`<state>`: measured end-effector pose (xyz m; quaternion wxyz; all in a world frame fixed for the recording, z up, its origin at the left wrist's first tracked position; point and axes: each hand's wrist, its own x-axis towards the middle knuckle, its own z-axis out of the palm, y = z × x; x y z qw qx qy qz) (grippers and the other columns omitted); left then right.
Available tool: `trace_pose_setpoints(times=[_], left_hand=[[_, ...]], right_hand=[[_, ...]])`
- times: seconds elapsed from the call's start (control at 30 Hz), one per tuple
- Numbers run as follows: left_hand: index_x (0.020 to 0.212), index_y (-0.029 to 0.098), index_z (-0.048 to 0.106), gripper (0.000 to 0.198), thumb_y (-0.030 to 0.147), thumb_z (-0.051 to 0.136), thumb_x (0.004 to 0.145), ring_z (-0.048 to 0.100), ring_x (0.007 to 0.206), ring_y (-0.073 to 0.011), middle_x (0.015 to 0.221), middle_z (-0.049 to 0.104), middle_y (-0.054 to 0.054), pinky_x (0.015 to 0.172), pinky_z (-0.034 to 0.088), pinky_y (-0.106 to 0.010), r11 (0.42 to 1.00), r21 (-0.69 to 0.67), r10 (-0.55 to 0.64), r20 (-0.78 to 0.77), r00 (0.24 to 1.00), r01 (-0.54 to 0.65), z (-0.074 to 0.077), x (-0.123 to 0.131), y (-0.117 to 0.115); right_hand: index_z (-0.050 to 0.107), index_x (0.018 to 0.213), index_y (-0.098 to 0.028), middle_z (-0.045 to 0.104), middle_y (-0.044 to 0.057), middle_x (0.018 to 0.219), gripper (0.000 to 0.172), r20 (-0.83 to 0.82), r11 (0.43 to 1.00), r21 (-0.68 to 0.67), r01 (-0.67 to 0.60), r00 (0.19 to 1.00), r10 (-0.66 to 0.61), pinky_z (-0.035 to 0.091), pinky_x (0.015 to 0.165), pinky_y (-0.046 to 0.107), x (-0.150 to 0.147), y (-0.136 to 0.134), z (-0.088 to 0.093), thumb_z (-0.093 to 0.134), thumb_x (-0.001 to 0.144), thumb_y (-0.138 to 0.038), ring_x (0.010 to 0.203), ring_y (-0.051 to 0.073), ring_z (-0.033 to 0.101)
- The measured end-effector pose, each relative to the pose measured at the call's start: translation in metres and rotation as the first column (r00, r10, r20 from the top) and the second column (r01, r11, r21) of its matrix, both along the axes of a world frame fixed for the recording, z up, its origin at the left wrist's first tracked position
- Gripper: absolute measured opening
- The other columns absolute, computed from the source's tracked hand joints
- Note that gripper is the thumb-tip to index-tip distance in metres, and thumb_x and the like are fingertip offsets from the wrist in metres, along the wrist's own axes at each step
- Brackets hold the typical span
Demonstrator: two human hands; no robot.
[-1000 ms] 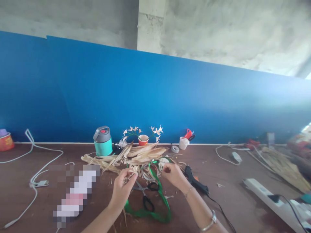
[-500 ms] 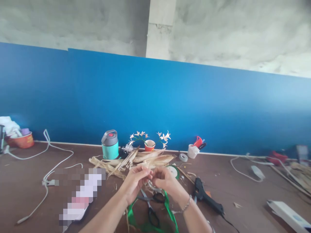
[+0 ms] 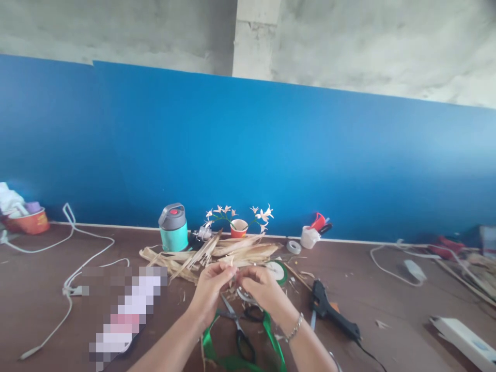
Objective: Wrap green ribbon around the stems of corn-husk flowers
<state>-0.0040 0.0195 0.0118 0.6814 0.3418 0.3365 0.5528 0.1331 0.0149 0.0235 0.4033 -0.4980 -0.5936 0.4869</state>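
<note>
My left hand [image 3: 211, 289] and my right hand [image 3: 262, 288] meet above the brown table [image 3: 372, 299], fingertips pinched together on a small pale strip of dried husk [image 3: 232, 269]. Right behind them lies a heap of dried husk leaves [image 3: 217, 253]. Below my hands, black-handled scissors [image 3: 241, 330] lie on a loop of green ribbon [image 3: 271, 336]. A roll of green tape [image 3: 279, 270] sits just right of my right hand.
A black glue gun [image 3: 329, 312] lies to the right with its cord. Along the blue wall stand a teal flask [image 3: 173, 227], a red cup with paper flowers [image 3: 238, 226], a white cup [image 3: 309, 236] and a tape roll [image 3: 293, 247]. White cables [image 3: 73, 268] trail left; a power strip [image 3: 465, 338] lies right.
My hands came together from apart and now pinch the husk strip between them. The camera swung a little, shifting the table items in view.
</note>
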Motion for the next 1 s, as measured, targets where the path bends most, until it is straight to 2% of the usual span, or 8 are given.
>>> trace_pose_setpoints(times=[0.13, 0.27, 0.37, 0.47, 0.6, 0.77, 0.9, 1.0], left_hand=[[0.058, 0.014, 0.059, 0.023, 0.031, 0.074, 0.061, 0.051, 0.046, -0.0098, 0.054, 0.059, 0.002, 0.050, 0.041, -0.023, 0.999, 0.045, -0.017, -0.019, 1.000, 0.018, 0.001, 0.000, -0.002], [0.057, 0.014, 0.057, 0.024, 0.031, 0.074, 0.060, 0.053, 0.049, -0.0110, 0.059, 0.061, 0.000, 0.050, 0.042, -0.024, 0.997, 0.070, -0.040, -0.017, 0.999, 0.042, 0.002, 0.000, -0.002], [0.055, 0.014, 0.056, 0.026, 0.032, 0.074, 0.059, 0.052, 0.046, -0.0102, 0.061, 0.061, 0.001, 0.046, 0.041, -0.023, 0.995, 0.083, -0.056, -0.021, 0.998, 0.057, 0.004, 0.000, -0.003], [0.057, 0.014, 0.057, 0.025, 0.032, 0.074, 0.060, 0.050, 0.042, -0.0090, 0.059, 0.060, 0.002, 0.045, 0.043, -0.024, 0.992, 0.089, -0.094, -0.003, 0.996, 0.094, 0.008, -0.001, -0.004], [0.057, 0.014, 0.057, 0.024, 0.032, 0.073, 0.062, 0.051, 0.043, -0.0100, 0.056, 0.059, 0.001, 0.046, 0.045, -0.025, 0.991, 0.086, -0.104, 0.012, 0.995, 0.103, 0.007, -0.002, -0.004], [0.058, 0.014, 0.058, 0.024, 0.031, 0.075, 0.059, 0.052, 0.045, -0.0109, 0.055, 0.060, 0.001, 0.044, 0.042, -0.023, 1.000, 0.013, 0.001, 0.000, 1.000, -0.001, 0.000, -0.001, -0.001], [0.055, 0.014, 0.058, 0.023, 0.029, 0.076, 0.058, 0.053, 0.051, -0.0101, 0.056, 0.061, 0.002, 0.050, 0.041, -0.020, 0.994, 0.016, 0.109, -0.022, 0.994, -0.109, -0.005, 0.001, 0.001], [0.056, 0.015, 0.060, 0.022, 0.029, 0.076, 0.057, 0.054, 0.054, -0.0104, 0.057, 0.063, 0.002, 0.053, 0.041, -0.020, 0.987, 0.016, 0.159, -0.043, 0.986, -0.158, -0.007, 0.001, 0.001]], right_hand=[[0.064, 0.064, -0.013, 0.058, 0.000, 0.057, 0.019, -0.174, 0.989, -0.141, -0.035, 0.985, 0.010, 0.029, 0.047, 0.019, -0.004, -0.004, 0.001, 0.059, 0.070, -0.031, 0.049, 0.007, 0.043], [0.060, 0.063, -0.014, 0.059, 0.000, 0.059, 0.021, -0.358, 0.961, -0.263, -0.090, 0.934, -0.010, 0.026, 0.045, 0.018, -0.005, -0.004, -0.003, 0.070, 0.063, -0.032, 0.049, 0.006, 0.044], [0.060, 0.065, -0.013, 0.060, 0.001, 0.060, 0.022, -0.482, 0.934, -0.301, -0.191, 0.876, 0.023, 0.027, 0.046, 0.018, -0.005, -0.003, -0.007, 0.073, 0.060, -0.030, 0.049, 0.007, 0.046], [0.059, 0.064, -0.013, 0.059, 0.000, 0.056, 0.026, -0.533, 0.924, -0.295, -0.242, 0.845, 0.051, 0.027, 0.045, 0.018, -0.004, -0.002, -0.009, 0.075, 0.059, -0.033, 0.046, 0.005, 0.045], [0.059, 0.062, -0.013, 0.058, 0.000, 0.055, 0.029, -0.448, 0.955, -0.202, -0.218, 0.888, 0.107, 0.027, 0.043, 0.018, -0.005, -0.002, -0.009, 0.070, 0.066, -0.039, 0.044, 0.005, 0.044], [0.062, 0.062, -0.014, 0.058, 0.000, 0.052, 0.026, -0.137, 0.999, -0.013, -0.035, 0.990, 0.033, 0.034, 0.045, 0.020, -0.007, 0.002, -0.011, 0.062, 0.072, -0.038, 0.045, 0.009, 0.046], [0.067, 0.069, -0.016, 0.061, 0.001, 0.057, 0.019, 0.032, 0.984, 0.173, 0.050, 0.998, -0.056, 0.039, 0.048, 0.023, -0.008, 0.002, -0.016, 0.056, 0.074, -0.031, 0.051, 0.014, 0.052], [0.068, 0.073, -0.017, 0.064, 0.002, 0.062, 0.018, 0.081, 0.968, 0.245, 0.056, 0.994, -0.078, 0.041, 0.051, 0.024, -0.010, -0.001, -0.015, 0.053, 0.075, -0.028, 0.056, 0.015, 0.055]])
